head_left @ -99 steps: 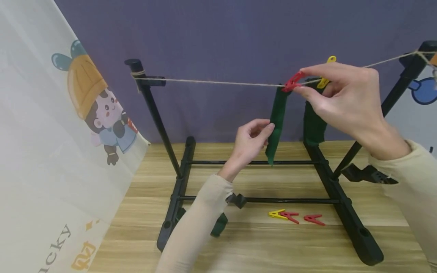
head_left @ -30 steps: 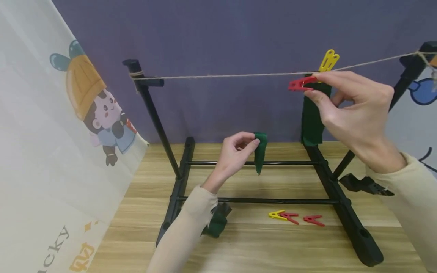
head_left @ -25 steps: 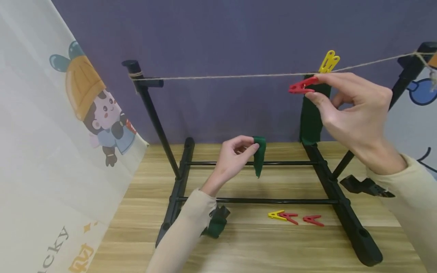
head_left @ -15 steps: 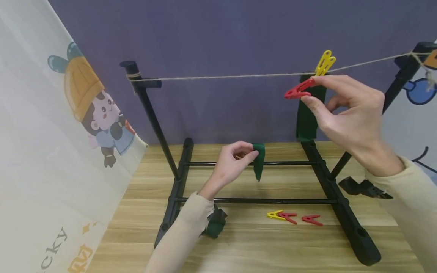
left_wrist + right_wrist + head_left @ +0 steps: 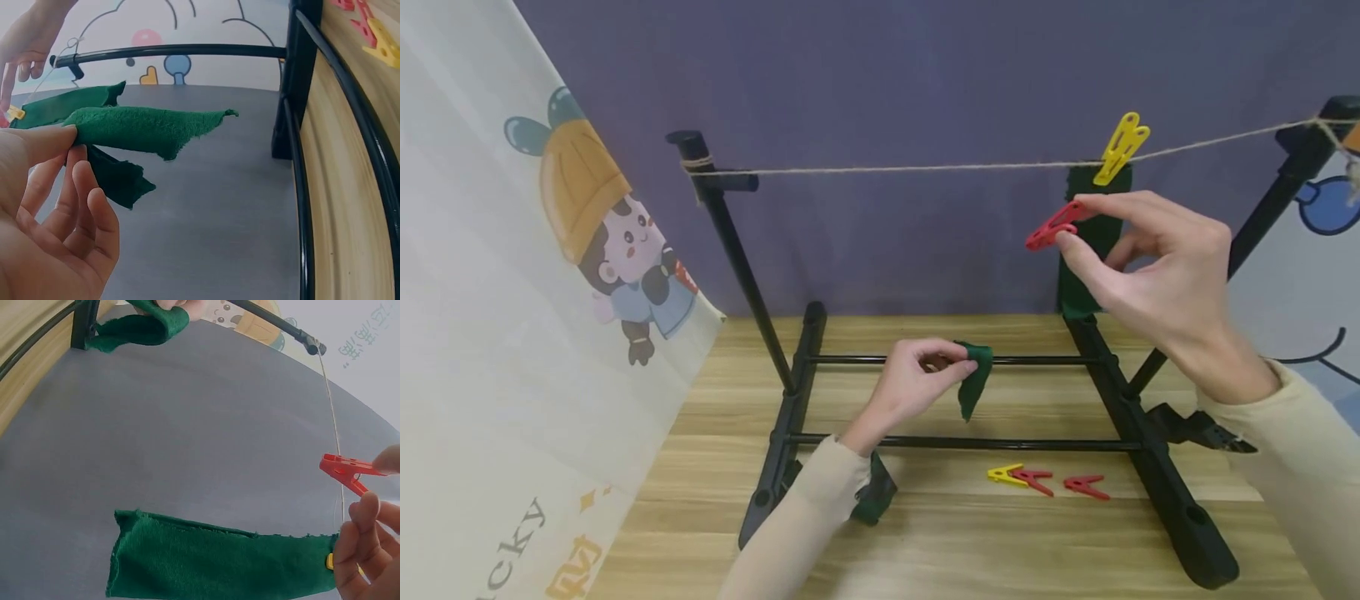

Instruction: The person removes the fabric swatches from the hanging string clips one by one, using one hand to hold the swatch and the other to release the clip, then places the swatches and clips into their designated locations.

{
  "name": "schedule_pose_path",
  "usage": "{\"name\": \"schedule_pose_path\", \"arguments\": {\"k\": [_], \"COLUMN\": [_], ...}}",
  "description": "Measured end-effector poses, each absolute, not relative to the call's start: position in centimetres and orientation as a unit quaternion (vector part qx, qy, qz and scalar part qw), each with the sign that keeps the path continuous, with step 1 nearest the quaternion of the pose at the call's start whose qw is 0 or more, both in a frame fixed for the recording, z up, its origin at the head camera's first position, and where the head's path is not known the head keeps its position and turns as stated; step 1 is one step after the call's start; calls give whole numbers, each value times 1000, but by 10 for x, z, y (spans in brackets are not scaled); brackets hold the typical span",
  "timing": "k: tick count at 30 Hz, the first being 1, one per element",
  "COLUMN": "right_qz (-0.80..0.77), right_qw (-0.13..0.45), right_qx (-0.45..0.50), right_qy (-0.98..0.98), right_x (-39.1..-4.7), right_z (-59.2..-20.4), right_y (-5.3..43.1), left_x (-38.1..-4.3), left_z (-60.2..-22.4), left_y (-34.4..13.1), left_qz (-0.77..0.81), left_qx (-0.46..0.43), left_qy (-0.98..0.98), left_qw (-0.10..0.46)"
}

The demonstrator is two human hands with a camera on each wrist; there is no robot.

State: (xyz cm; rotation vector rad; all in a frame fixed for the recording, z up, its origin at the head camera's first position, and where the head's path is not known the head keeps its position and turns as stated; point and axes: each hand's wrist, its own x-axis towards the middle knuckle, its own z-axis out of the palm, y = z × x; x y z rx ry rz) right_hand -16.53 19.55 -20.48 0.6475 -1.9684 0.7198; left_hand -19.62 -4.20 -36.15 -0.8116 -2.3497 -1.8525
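Observation:
My left hand (image 5: 917, 379) pinches a folded strip of green cloth (image 5: 975, 379) between thumb and fingers, low in front of the stand's rear crossbar. In the left wrist view the cloth (image 5: 147, 128) is doubled over, its ragged ends hanging free. My right hand (image 5: 1172, 275) pinches a red clothespin (image 5: 1051, 227) by its handles, below the string (image 5: 887, 169). Behind that hand another green cloth (image 5: 1078, 283) hangs from the string, held by a yellow clothespin (image 5: 1122, 150). The right wrist view shows the red clothespin (image 5: 347, 470) in front of the string, gripping nothing.
A black stand (image 5: 1180, 508) carries the string between two posts. On the wooden table (image 5: 970, 550) lie a yellow clothespin (image 5: 1006, 474), a red one touching it (image 5: 1033, 479) and another red clothespin (image 5: 1086, 486). Dark green fabric (image 5: 874, 496) shows beside my left sleeve.
The red clothespin and green strip have come off the string. My left hand has lowered the strip, now folded over its fingers; my right hand has moved slightly down with the clothespin.

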Motion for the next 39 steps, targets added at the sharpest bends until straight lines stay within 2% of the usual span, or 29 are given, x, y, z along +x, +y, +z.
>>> {"name": "schedule_pose_path", "arguments": {"k": [5,12,21,39], "right_qz": [296,290,282,275], "right_qw": [440,440,406,373], "right_qx": [262,271,251,224], "right_qy": [-806,-805,-832,-858], "right_x": [-161,-165,-171,-173], "right_z": [-206,-209,-223,-250], "right_y": [192,199,208,213], "left_x": [-195,-189,-185,-183], "left_z": [-368,-380,-389,-399], "left_y": [-45,-48,-55,-71], "left_qz": [-582,-552,-553,-540], "left_qx": [-266,-271,-254,-254], "left_qy": [-768,-789,-794,-802], "left_qw": [27,9,0,-1]}}
